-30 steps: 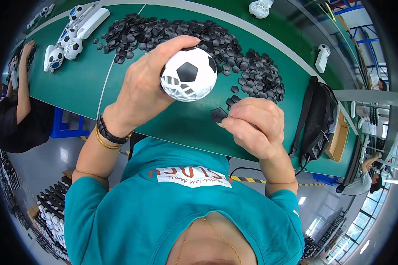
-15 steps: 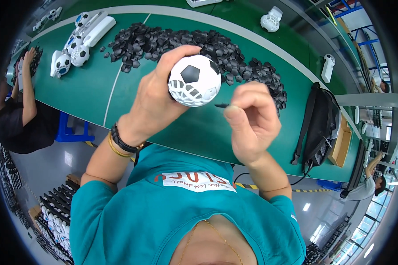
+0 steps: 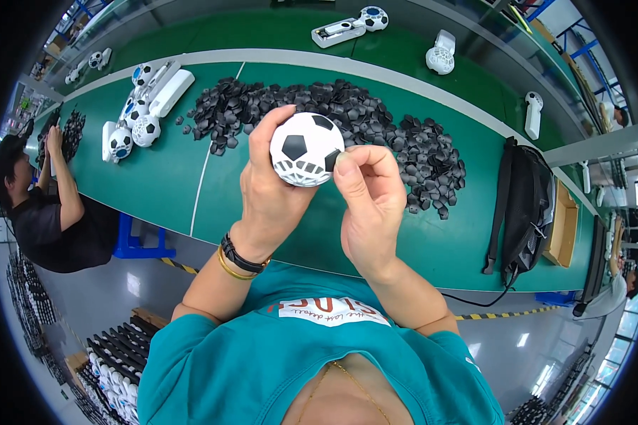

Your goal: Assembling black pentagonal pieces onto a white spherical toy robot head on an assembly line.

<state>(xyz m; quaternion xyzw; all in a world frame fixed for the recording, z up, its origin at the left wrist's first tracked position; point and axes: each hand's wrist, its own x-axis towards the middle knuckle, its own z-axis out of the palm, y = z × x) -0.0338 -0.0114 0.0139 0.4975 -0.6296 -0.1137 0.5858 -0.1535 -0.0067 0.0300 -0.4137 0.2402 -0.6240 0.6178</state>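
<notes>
A white ball-shaped housing (image 3: 312,145) with black pentagon patches and a slotted grille at its lower part is held up over the table. Around its left side, my left hand (image 3: 273,191) grips it with fingers wrapped. My right hand (image 3: 372,191) pinches a black pentagon piece (image 3: 331,160) against the ball's right side; thumb and fingertips cover part of the piece. Behind the ball, a long heap of loose black pentagon pieces (image 3: 347,106) spreads across the green table (image 3: 262,227).
Several white units with ball heads (image 3: 147,130) lie at the left of the table. On the right sit a black backpack (image 3: 521,212) and an open cardboard box (image 3: 563,223). More white units (image 3: 340,32) rest beyond the pale rail. A co-worker (image 3: 42,205) works at the far left.
My right hand has moved left, bringing the black piece from the air onto the ball's right side. The ball now appears lower and slightly turned, and the whole view has shifted.
</notes>
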